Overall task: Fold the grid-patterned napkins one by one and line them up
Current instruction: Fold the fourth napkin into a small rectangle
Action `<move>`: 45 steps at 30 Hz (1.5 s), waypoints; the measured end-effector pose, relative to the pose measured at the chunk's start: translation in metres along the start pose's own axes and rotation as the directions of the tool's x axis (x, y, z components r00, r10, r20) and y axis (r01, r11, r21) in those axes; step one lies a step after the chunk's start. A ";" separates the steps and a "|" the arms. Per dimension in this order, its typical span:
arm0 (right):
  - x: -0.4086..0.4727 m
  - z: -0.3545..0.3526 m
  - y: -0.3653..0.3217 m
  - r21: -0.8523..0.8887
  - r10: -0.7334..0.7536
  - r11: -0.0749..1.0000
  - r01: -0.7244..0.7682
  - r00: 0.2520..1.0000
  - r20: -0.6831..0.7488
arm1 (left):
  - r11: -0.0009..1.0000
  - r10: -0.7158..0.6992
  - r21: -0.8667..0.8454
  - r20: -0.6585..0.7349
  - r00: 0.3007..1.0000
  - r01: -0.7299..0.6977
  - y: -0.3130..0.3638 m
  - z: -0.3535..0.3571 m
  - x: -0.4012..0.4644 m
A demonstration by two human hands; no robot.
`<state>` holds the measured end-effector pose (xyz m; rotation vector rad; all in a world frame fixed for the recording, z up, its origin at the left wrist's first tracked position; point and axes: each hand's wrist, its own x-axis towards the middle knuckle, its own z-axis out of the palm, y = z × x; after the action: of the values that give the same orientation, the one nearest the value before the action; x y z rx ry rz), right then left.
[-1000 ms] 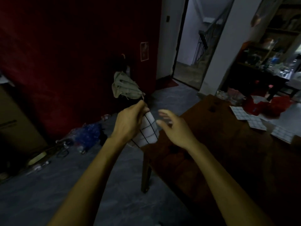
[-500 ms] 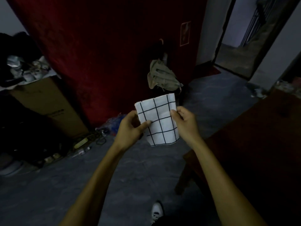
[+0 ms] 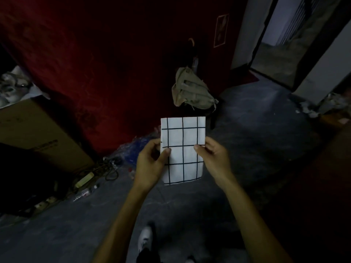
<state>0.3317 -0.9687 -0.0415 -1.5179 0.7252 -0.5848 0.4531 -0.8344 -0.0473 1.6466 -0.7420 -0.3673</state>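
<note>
- A white shoe (image 3: pixel 144 239) shows at the bottom edge, on the grey floor (image 3: pixel 57 224).
- The left hand (image 3: pixel 151 164) pinches the left edge of the grid-patterned napkin (image 3: pixel 183 149), thumb on the front face, fingers behind.
- The right hand (image 3: pixel 213 158) pinches the right edge the same way.
- The napkin hangs upright in the air between both hands, above the floor, its top part standing free above the thumbs.
- A dark table (image 3: pixel 313 186) fills the right side, beside the right forearm.
- A cardboard box (image 3: pixel 38 133) sits to the left.
- A khaki bag (image 3: pixel 191 91) rests farther off, against the red wall (image 3: pixel 104 63).
</note>
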 end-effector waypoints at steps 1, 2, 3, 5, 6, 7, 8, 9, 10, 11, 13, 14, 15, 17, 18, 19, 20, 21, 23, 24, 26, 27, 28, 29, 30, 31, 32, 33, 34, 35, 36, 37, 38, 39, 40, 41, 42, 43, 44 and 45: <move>0.014 0.007 0.001 -0.025 0.005 1.000 -0.006 1.000 -0.027 | 1.000 -0.002 -0.007 0.019 1.000 0.002 -0.008 -0.001 0.015; 0.029 0.014 0.002 -0.048 0.007 0.999 -0.009 0.999 -0.052 | 1.000 -0.006 -0.012 0.031 0.999 0.007 -0.017 -0.002 0.033; 0.044 0.021 0.003 -0.065 0.011 0.998 -0.016 0.997 -0.079 | 1.000 -0.012 -0.015 0.038 0.999 0.013 -0.023 -0.003 0.050; 0.073 0.033 0.001 -0.106 0.009 0.994 -0.025 0.989 -0.151 | 0.999 -0.002 -0.046 0.056 0.998 0.004 -0.032 -0.007 0.088; 0.088 0.037 -0.002 -0.123 0.004 0.992 -0.026 0.984 -0.180 | 0.998 0.010 -0.064 0.068 0.998 -0.006 -0.034 -0.009 0.109; 0.102 0.041 -0.006 -0.129 0.010 0.991 -0.037 0.979 -0.203 | 0.996 0.007 -0.085 0.081 0.997 0.000 -0.034 -0.011 0.129; 0.114 0.043 -0.010 -0.133 0.021 0.990 -0.053 0.974 -0.226 | 0.995 -0.004 -0.103 0.097 0.995 0.014 -0.033 -0.012 0.148; 0.125 0.044 -0.014 -0.141 0.022 0.988 -0.059 0.967 -0.254 | 0.993 -0.002 -0.118 0.119 0.993 0.016 -0.032 -0.012 0.167; 0.137 0.044 -0.019 -0.160 0.005 0.986 -0.053 0.959 -0.284 | 0.991 0.009 -0.130 0.147 0.989 0.011 -0.032 -0.010 0.187; 0.148 0.043 -0.023 -0.176 -0.019 0.984 -0.038 0.951 -0.310 | 0.990 0.023 -0.139 0.178 0.984 0.002 -0.030 -0.006 0.205; 0.169 0.034 -0.026 -0.183 -0.066 0.983 -0.004 0.926 -0.372 | 0.989 0.031 -0.145 0.244 0.969 0.005 -0.029 0.011 0.239; 0.177 0.028 -0.024 -0.179 -0.076 0.984 0.001 0.906 -0.416 | 0.989 0.037 -0.151 0.280 0.959 0.006 -0.028 0.023 0.252; 0.186 0.020 -0.021 -0.164 -0.078 0.987 0.001 0.884 -0.461 | 0.987 0.047 -0.163 0.317 0.947 0.006 -0.027 0.035 0.263; 0.205 -0.002 -0.011 -0.128 -0.065 0.992 -0.004 0.848 -0.527 | 0.981 0.064 -0.194 0.390 0.919 0.015 -0.030 0.067 0.286; 0.214 -0.015 -0.005 -0.119 -0.059 0.993 -0.009 0.832 -0.551 | 0.979 0.068 -0.205 0.419 0.905 0.022 -0.033 0.086 0.298; 0.224 -0.030 0.002 -0.112 -0.053 0.994 -0.013 0.819 -0.572 | 0.979 0.071 -0.205 0.445 0.893 0.025 -0.036 0.107 0.309; 0.233 -0.046 0.008 -0.105 -0.051 0.994 -0.015 0.805 -0.591 | 0.981 0.076 -0.192 0.469 0.880 0.018 -0.039 0.130 0.320; 0.243 -0.064 0.014 -0.102 -0.053 0.995 -0.013 0.788 -0.613 | 0.984 0.090 -0.176 0.494 0.865 -0.002 -0.041 0.154 0.332; 0.264 -0.104 0.025 -0.083 -0.057 0.997 0.002 0.739 -0.671 | 0.990 0.101 -0.141 0.546 0.832 -0.027 -0.043 0.206 0.355; 0.274 -0.125 0.029 -0.059 -0.044 0.998 0.004 0.715 -0.697 | 0.993 0.088 -0.119 0.572 0.816 -0.023 -0.041 0.234 0.366; 0.295 -0.170 0.034 -0.016 -0.018 1.000 0.008 0.669 -0.743 | 0.995 0.101 -0.074 0.637 0.764 -0.070 -0.032 0.288 0.389; 0.304 -0.192 0.035 0.000 0.001 1.000 -0.001 0.648 -0.762 | 0.993 0.111 -0.041 0.667 0.737 -0.112 -0.026 0.313 0.400; 0.314 -0.213 0.034 0.010 0.019 1.000 -0.018 0.629 -0.777 | 0.990 0.109 -0.009 0.689 0.717 -0.142 -0.018 0.337 0.411; 0.323 -0.235 0.031 0.019 0.031 0.999 -0.026 0.610 -0.792 | 0.986 0.119 -0.001 0.711 0.693 -0.167 -0.007 0.360 0.422; 0.332 -0.256 0.027 0.031 0.036 0.999 -0.019 0.589 -0.807 | 0.980 0.145 -0.013 0.734 0.664 -0.199 0.004 0.381 0.431; 0.341 -0.275 0.024 0.052 0.044 0.999 -0.001 0.568 -0.822 | 0.974 0.173 -0.032 0.751 0.638 -0.226 0.013 0.402 0.441; 0.350 -0.292 0.021 0.075 0.053 0.997 0.018 0.550 -0.833 | 0.973 0.178 -0.040 0.758 0.627 -0.228 0.019 0.422 0.450; 0.360 -0.307 0.019 0.087 0.056 0.996 0.034 0.531 -0.846 | 0.976 0.172 -0.044 0.757 0.630 -0.214 0.025 0.440 0.460; 0.370 -0.321 0.017 0.091 0.055 0.995 0.045 0.511 -0.858 | 0.978 0.169 -0.048 0.758 0.630 -0.205 0.028 0.459 0.470; 0.381 -0.335 0.017 0.094 0.054 0.994 0.056 0.494 -0.868 | 0.979 0.164 -0.047 0.767 0.620 -0.201 0.030 0.477 0.481; 0.391 -0.348 0.018 0.097 0.052 0.993 0.070 0.482 -0.875 | 0.980 0.155 -0.043 0.778 0.609 -0.194 0.032 0.495 0.491; 0.402 -0.361 0.019 0.097 0.049 0.992 0.079 0.471 -0.881 | 0.981 0.147 -0.039 0.791 0.594 -0.191 0.033 0.514 0.501; 0.414 -0.373 0.021 0.096 0.048 0.992 0.081 0.459 -0.887 | 0.981 0.147 -0.043 0.803 0.578 -0.190 0.034 0.532 0.511; 0.425 -0.387 0.024 0.097 0.053 0.992 0.077 0.443 -0.895 | 0.981 0.150 -0.052 0.812 0.564 -0.187 0.035 0.550 0.520; 0.438 -0.401 0.027 0.103 0.062 0.992 0.072 0.426 -0.903 | 0.980 0.159 -0.064 0.818 0.553 -0.187 0.034 0.570 0.531; 0.451 -0.417 0.030 0.105 0.069 0.992 0.067 0.405 -0.912 | 0.977 0.179 -0.082 0.820 0.543 -0.198 0.033 0.590 0.542; 0.465 -0.433 0.032 0.101 0.072 0.993 0.057 0.387 -0.920 | 0.971 0.201 -0.099 0.826 0.527 -0.216 0.031 0.612 0.556; 0.480 -0.451 0.035 0.095 0.073 0.994 0.043 0.370 -0.926 | 0.966 0.220 -0.115 0.835 0.504 -0.231 0.029 0.635 0.570; 0.496 -0.469 0.036 0.093 0.077 0.995 0.030 0.355 -0.932 | 0.963 0.232 -0.131 0.851 0.472 -0.237 0.030 0.657 0.585; 0.510 -0.485 0.036 0.094 0.083 0.995 0.019 0.331 -0.940 | 0.961 0.242 -0.153 0.871 0.427 -0.232 0.031 0.679 0.600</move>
<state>0.3122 -1.6731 -0.0695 -0.9221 1.6039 -1.5249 0.4742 -1.7407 -0.0684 1.2082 -1.7499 -1.0734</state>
